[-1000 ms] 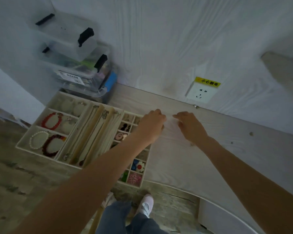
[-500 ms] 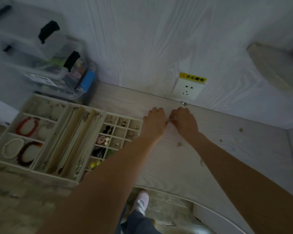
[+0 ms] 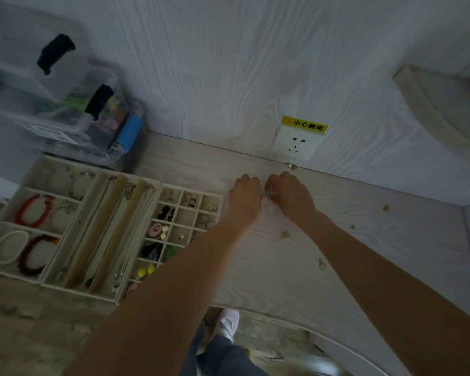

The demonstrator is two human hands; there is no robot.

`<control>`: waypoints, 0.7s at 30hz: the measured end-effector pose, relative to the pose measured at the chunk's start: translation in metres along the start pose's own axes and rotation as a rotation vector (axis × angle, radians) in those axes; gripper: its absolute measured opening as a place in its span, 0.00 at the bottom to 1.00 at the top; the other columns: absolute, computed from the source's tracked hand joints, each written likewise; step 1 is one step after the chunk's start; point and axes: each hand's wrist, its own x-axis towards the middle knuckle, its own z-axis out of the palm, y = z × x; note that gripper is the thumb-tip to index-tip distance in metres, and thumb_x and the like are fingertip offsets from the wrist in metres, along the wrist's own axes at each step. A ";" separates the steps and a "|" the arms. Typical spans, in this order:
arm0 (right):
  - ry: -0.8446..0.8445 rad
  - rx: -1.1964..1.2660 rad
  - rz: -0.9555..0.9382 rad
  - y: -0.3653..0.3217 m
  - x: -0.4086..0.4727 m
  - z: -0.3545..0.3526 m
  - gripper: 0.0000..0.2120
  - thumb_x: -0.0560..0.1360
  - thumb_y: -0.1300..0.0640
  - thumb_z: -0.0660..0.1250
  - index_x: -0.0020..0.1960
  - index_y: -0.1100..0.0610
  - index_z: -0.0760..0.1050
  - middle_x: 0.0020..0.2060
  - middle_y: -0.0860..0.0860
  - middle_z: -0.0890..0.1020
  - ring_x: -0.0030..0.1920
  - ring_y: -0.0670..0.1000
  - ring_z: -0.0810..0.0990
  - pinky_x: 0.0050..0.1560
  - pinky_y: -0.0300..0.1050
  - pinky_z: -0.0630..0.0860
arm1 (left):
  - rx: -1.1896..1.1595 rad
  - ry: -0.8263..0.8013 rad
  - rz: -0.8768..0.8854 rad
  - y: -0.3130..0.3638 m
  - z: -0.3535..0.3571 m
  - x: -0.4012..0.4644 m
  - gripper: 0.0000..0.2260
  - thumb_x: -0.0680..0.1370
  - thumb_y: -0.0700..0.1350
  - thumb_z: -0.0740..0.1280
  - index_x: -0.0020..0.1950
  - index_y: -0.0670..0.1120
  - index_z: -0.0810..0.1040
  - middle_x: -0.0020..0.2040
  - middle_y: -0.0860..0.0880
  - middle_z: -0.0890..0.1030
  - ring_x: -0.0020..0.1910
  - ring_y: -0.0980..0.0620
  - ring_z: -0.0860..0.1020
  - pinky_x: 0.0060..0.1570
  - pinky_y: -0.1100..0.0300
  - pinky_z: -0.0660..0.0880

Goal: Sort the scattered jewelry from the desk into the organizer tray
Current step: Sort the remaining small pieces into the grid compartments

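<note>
Left of our hands, clear bins (image 3: 65, 109) and the tray (image 3: 103, 229) sit on the pale wood-grain surface (image 3: 255, 267). Our left hand (image 3: 244, 198) and right hand (image 3: 289, 195) meet, fingers curled on a small glinting piece (image 3: 267, 195), too tiny to name. Beyond them, a socket (image 3: 296, 143) with a yellow label (image 3: 304, 124) reading 小心触电. Right of them lie scattered bits (image 3: 285, 234).

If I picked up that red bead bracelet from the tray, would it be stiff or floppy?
Probably floppy: the red bead bracelet looks like separate small beads strung in a loop, lying loosely curved in its compartment of the organizer tray. It seems light for its size. The beads may feel smooth and slippery, though the dim view leaves that uncertain.
</note>
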 end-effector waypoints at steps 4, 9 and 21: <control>-0.003 -0.062 -0.013 -0.006 -0.001 0.000 0.08 0.78 0.59 0.59 0.53 0.57 0.75 0.49 0.55 0.74 0.51 0.54 0.74 0.48 0.44 0.66 | 0.019 -0.007 0.004 0.002 -0.002 0.000 0.10 0.79 0.38 0.61 0.59 0.43 0.74 0.58 0.44 0.72 0.59 0.46 0.71 0.57 0.53 0.70; 0.015 -0.075 0.004 -0.011 -0.004 0.003 0.06 0.78 0.64 0.57 0.52 0.60 0.72 0.48 0.56 0.76 0.49 0.56 0.75 0.47 0.47 0.69 | 0.038 -0.010 -0.012 0.006 0.000 -0.009 0.09 0.80 0.38 0.59 0.59 0.43 0.72 0.58 0.45 0.73 0.60 0.47 0.70 0.57 0.51 0.69; 0.099 -0.190 -0.082 -0.034 -0.027 0.004 0.11 0.76 0.67 0.57 0.53 0.58 0.75 0.48 0.55 0.76 0.51 0.56 0.74 0.45 0.43 0.63 | -0.069 0.026 0.154 -0.007 -0.026 -0.046 0.07 0.79 0.38 0.60 0.52 0.41 0.77 0.48 0.45 0.80 0.47 0.47 0.79 0.46 0.57 0.73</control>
